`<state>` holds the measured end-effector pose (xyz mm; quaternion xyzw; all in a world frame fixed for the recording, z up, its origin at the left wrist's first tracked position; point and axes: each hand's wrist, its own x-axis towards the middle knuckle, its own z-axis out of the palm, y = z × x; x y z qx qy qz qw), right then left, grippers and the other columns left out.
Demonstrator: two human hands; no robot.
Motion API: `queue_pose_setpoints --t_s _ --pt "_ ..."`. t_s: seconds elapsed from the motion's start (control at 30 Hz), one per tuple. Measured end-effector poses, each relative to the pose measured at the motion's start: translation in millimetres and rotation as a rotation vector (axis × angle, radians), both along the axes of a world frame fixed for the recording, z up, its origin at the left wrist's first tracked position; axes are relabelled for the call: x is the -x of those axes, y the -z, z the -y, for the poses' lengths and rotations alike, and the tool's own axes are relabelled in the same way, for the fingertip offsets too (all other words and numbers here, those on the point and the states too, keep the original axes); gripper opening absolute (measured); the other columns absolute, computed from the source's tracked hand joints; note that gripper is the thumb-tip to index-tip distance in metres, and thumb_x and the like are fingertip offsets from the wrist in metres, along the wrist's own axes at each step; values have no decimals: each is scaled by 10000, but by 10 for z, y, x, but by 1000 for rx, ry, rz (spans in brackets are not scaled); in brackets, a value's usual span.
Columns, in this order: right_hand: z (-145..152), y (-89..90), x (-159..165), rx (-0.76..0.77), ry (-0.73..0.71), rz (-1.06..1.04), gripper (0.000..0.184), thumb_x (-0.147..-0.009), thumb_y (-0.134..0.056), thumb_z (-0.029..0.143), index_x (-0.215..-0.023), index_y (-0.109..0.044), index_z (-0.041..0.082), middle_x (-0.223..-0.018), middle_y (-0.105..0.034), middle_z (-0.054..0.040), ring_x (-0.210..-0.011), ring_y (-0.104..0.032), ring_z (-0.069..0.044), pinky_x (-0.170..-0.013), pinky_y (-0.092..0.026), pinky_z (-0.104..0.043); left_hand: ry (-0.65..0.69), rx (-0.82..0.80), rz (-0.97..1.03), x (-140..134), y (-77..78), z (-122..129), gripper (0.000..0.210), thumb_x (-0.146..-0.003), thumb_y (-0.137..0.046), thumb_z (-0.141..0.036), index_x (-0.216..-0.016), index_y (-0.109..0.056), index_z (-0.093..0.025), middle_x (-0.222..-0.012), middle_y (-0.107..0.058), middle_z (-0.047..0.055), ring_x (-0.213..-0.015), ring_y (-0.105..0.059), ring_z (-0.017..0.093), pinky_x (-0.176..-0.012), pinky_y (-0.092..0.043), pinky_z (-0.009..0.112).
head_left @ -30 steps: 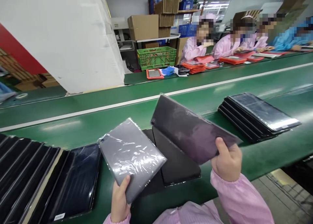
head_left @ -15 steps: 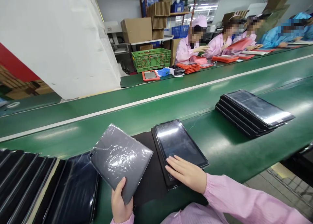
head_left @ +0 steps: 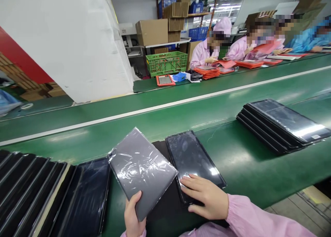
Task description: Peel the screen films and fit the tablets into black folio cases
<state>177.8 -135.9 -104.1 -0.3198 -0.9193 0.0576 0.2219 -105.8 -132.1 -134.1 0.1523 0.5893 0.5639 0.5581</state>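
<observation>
My left hand [head_left: 134, 214] grips the lower corner of a grey tablet [head_left: 144, 168] in clear, shiny wrap, its plain face toward me. The tablet is held tilted above the belt, thumb on the near face. My right hand [head_left: 207, 197] lies with fingers spread on the lower part of a black tablet [head_left: 191, 154], glass side up. This tablet rests partly over a thin black mat [head_left: 165, 206]. The upper right corner of the grey tablet overlaps the black one in view; whether they touch I cannot tell.
Several black tablets [head_left: 28, 185] lean in a row at left, with a dark one [head_left: 82, 192] lying at its end. A tablet stack [head_left: 279, 126] sits to the right on the green belt [head_left: 227, 140]. Across it, co-workers handle red-orange covers [head_left: 207, 71].
The view has shifted, so things sit farther right. The edge showing left of the black tablet no longer stands out separately. My right fingers have spread apart; my left hand keeps the wrapped tablet.
</observation>
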Motion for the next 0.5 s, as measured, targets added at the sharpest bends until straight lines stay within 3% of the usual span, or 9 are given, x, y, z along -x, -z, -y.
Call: queue_pose_setpoints --t_s 0.1,0.27,0.4,0.5 --pt "-40 -79 -8 213 41 -57 433 -897 -587 318 -1268 -647 104 -1312 -636 -178 -1222 -615 -297 -1086 -464 -499 -153 59 147 -84 -151 -20 291 -584 -754 -296 -845 -635 -250 -854 -702 -1 -905 -672 220 -754 -557 291" --pt "-346 -502 156 465 308 -302 306 -943 -523 311 -1092 -748 165 -1069 -760 -108 -989 -730 -245 -912 -593 -396 -119 29 223 -98 -157 -22 423 -465 -757 -242 -876 -657 -222 -712 -679 -11 -722 -674 225 -686 -545 321" --pt "-677 -780 431 491 472 -599 273 -892 -600 349 -1031 -749 168 -986 -769 -87 -835 -750 -207 -751 -628 -303 -101 -89 146 -177 -233 33 381 -434 -630 -198 -815 -653 -202 -740 -703 6 -730 -658 234 -686 -524 327" --pt "-797 -882 597 381 483 -627 163 -843 -675 333 -875 -754 194 -829 -754 -41 -712 -724 -175 -647 -604 -253 -100 -106 39 -268 -347 72 299 -420 -545 -173 -710 -621 -188 -649 -665 -9 -610 -569 174 -593 -459 288"
